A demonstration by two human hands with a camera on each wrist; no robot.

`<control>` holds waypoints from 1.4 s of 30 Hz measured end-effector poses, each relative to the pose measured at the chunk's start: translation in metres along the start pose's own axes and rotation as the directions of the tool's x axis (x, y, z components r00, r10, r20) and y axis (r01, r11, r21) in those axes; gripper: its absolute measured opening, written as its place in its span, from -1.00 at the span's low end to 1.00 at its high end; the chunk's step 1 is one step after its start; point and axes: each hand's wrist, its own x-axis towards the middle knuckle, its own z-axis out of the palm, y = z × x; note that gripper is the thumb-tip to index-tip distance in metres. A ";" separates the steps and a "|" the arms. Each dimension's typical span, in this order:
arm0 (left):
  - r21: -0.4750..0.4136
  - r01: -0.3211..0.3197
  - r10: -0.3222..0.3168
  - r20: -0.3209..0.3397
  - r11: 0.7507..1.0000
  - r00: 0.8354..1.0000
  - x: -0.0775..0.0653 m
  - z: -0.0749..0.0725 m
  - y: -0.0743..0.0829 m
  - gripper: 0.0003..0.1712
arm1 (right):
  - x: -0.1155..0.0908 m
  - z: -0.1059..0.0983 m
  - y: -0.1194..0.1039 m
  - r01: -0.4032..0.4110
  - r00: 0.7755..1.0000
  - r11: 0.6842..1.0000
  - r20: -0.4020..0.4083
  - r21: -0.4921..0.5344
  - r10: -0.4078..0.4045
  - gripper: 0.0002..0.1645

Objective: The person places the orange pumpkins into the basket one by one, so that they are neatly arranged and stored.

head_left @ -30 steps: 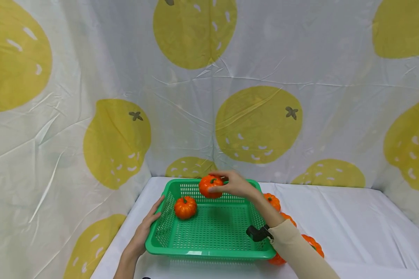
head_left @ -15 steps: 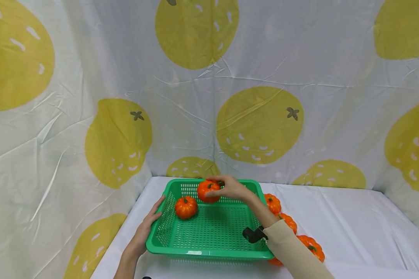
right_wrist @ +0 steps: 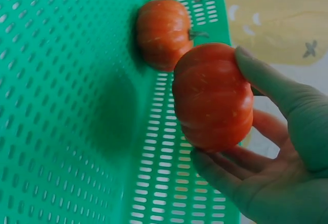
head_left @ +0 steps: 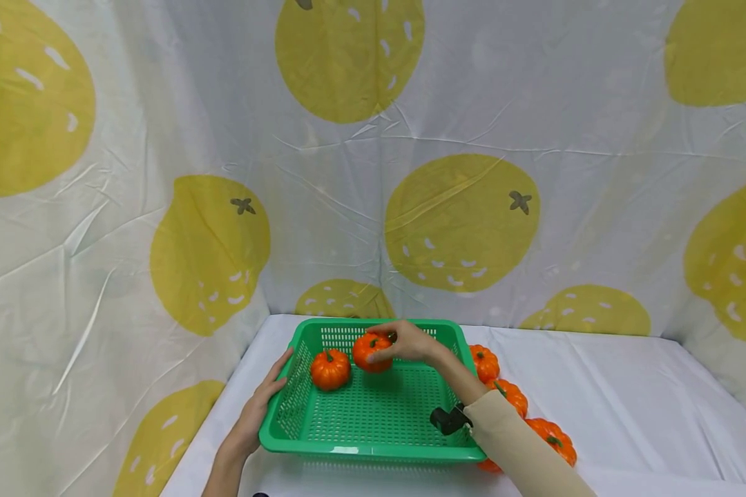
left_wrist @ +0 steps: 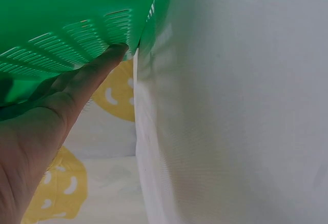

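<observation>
A small orange pumpkin [head_left: 371, 353] is pinched between the thumb and fingers of my right hand [head_left: 407, 342], low inside the green plastic basket [head_left: 373, 453]. In the right wrist view the held pumpkin [right_wrist: 212, 98] appears clear of the basket's floor. To its left, a second pumpkin [head_left: 330, 371] with a stem sits on the basket floor. My left hand [head_left: 256, 414] lies along the basket's left side, fingers extended against the wall; the left wrist view shows a straight finger [left_wrist: 97, 73] touching the slotted outside.
Right of the basket several pumpkins stand in a row on the white cloth, among them a back one [head_left: 485, 362], a middle one [head_left: 511, 396] and a front one [head_left: 553, 440]. Another shows partly under the right sleeve [head_left: 522, 442]. A lemon-print curtain [head_left: 460, 221] encloses the table.
My right hand has lowered the held pumpkin from about the back rim's height down into the basket, close to the other pumpkin. My left hand stays at the basket's side.
</observation>
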 end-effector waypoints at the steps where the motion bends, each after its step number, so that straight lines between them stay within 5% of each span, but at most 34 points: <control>1: -0.001 0.000 0.000 0.000 1.000 1.000 0.000 0.000 0.000 -0.34 | 0.000 0.001 0.001 -0.001 1.000 1.000 0.001 -0.010 0.002 -0.23; 20: -0.004 0.002 -0.002 0.002 1.000 1.000 0.000 0.001 0.002 -0.33 | 0.000 0.021 0.010 -0.025 0.999 0.983 0.037 -0.184 0.033 -0.27; 42: -0.029 -0.005 0.006 0.014 1.000 1.000 0.000 0.000 0.001 -0.34 | -0.009 0.020 0.011 -0.047 0.999 0.983 -0.015 -0.179 0.045 -0.28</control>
